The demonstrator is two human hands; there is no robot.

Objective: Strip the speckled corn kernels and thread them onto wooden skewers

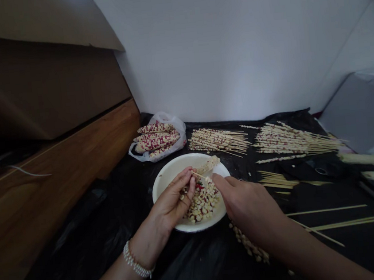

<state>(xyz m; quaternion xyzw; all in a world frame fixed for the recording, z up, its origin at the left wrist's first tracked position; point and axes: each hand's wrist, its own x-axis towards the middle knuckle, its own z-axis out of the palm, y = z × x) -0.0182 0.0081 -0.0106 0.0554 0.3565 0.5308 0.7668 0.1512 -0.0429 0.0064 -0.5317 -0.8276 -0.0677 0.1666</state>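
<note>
A thin bamboo skewer [198, 174] spans the gap between my two hands above a white bowl [159, 172]. The fingertips of my left hand [175, 200] are closed at one end of it, and a pale kernel shows by its lower fingers. My right hand [243, 201] pinches the skewer's other end, beside a whitish kernel; its fingertips are partly hidden. Loose corn kernels [202, 205], pale with some dark red, lie in the bowl. A mostly stripped corn cob [209, 164] leans inside its far rim. More kernels in rows [249, 242] show below my right hand.
Speckled corn cobs [157, 141] sit in a plastic bag behind the bowl. Two piles of kernel-loaded skewers [218, 140] [284, 141] lie at the back. Bare skewers [346, 223] and pale bare cobs [372, 159] lie right. A cardboard box [51, 87] stands left.
</note>
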